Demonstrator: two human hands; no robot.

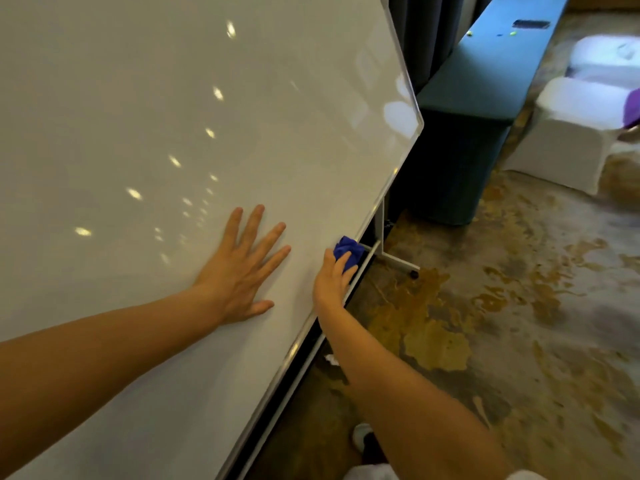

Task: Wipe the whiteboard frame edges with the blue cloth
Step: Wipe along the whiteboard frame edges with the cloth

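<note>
The whiteboard (173, 116) under my left hand (239, 271) is smooth and glossy, with bright light spots on it. Its frame (377, 199) looks like shiny silver metal. The cloth (349, 251) in my right hand (332, 282) is soft, matt blue fabric. The floor (519, 306) looks matt and blotchy.

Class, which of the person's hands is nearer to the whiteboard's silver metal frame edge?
Right. The right hand presses the crumpled blue cloth against the silver metal frame edge; the left hand lies flat on the white board surface, apart from it.
</note>
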